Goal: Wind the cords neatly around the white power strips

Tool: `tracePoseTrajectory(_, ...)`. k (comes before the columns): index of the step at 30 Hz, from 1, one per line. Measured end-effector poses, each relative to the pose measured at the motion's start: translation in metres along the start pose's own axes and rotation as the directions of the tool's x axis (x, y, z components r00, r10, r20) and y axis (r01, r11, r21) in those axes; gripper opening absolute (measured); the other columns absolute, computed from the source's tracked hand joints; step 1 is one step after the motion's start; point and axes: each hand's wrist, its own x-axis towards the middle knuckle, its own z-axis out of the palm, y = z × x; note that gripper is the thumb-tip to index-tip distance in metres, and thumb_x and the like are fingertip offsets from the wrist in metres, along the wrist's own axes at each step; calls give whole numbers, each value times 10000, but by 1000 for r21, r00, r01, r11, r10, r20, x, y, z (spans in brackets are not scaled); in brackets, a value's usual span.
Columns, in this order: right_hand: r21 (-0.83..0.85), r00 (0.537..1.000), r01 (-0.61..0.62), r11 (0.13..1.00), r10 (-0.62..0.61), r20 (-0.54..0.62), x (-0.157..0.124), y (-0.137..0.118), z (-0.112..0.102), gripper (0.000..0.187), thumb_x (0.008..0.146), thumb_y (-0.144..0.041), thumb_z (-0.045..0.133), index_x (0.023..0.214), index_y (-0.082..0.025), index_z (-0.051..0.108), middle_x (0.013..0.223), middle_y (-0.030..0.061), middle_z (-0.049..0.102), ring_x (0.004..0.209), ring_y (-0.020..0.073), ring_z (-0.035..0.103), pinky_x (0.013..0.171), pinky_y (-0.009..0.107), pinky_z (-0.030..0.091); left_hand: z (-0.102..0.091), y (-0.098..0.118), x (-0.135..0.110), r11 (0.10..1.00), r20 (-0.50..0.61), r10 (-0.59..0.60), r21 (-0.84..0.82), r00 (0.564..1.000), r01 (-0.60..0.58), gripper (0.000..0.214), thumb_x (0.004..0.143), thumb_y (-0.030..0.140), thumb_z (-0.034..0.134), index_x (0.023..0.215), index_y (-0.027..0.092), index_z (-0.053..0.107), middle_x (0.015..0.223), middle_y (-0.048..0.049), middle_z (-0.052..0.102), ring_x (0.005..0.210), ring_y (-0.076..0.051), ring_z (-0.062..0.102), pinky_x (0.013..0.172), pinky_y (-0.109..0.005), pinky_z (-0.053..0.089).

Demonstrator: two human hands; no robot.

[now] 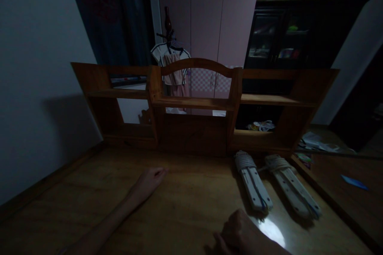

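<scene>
Right hand (239, 233) rests curled into a fist on the counter (185, 207), well before the shelf unit (194, 103). A cord-wound wooden board (253, 183) and a second board (291, 185) lie at that unit's foot, right side. Left hand (149, 181) lies loosely open, empty, before its left half.

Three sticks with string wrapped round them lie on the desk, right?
Not three, only two: one stick and a second stick, with string wrapped round them, lie on the desk. The head view shows it.
</scene>
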Motion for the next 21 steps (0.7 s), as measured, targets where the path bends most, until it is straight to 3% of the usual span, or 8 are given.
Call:
tracePoseTrajectory(7, -3, 999, -48, 999, 48, -12, 5, -3, -24, 403, 924, -150, 354, 566, -164, 538, 506, 18, 588, 460, 93, 452, 612, 312, 281, 0, -12, 8, 1000, -30, -7, -11, 1000, 7, 445, 852, 533, 399, 593, 175, 460, 571, 36, 393, 586, -132, 387, 560, -244, 241)
tracePoseTrajectory(12, -35, 997, -56, 998, 54, -55, 7, -5, -11, 400, 926, -149, 360, 562, -161, 528, 508, 12, 556, 451, 88, 409, 597, 319, 256, -1, -10, 6, 1000, -27, 10, -20, 1000, -10, 451, 852, 534, 397, 580, 177, 446, 557, 42, 378, 569, -127, 381, 553, -242, 239)
tracePoseTrajectory(15, -3, 982, -103, 995, 101, -159, 8, 1, -11, 393, 932, -187, 386, 554, -166, 492, 514, 5, 510, 486, 98, 429, 569, 306, 246, -2, -9, 5, 999, -31, 23, -22, 999, -24, 436, 850, 515, 405, 589, 173, 476, 561, 39, 398, 569, -127, 384, 555, -244, 232)
tracePoseTrajectory(18, 73, 900, -253, 965, 262, -347, 8, 13, -36, 414, 954, -251, 391, 547, -182, 430, 524, -10, 437, 508, 107, 425, 545, 278, 258, -2, -10, 5, 999, -36, 31, -26, 999, -32, 422, 839, 495, 413, 582, 170, 493, 551, 33, 420, 562, -129, 389, 554, -247, 228)
tracePoseTrajectory(21, 138, 740, -478, 867, 483, -468, 4, 29, -78, 387, 966, -349, 394, 622, -191, 470, 570, -8, 475, 520, 118, 442, 528, 248, 306, -2, -11, 6, 999, -34, 39, -29, 999, -40, 410, 830, 478, 411, 571, 170, 490, 543, 30, 425, 560, -132, 395, 549, -248, 226)
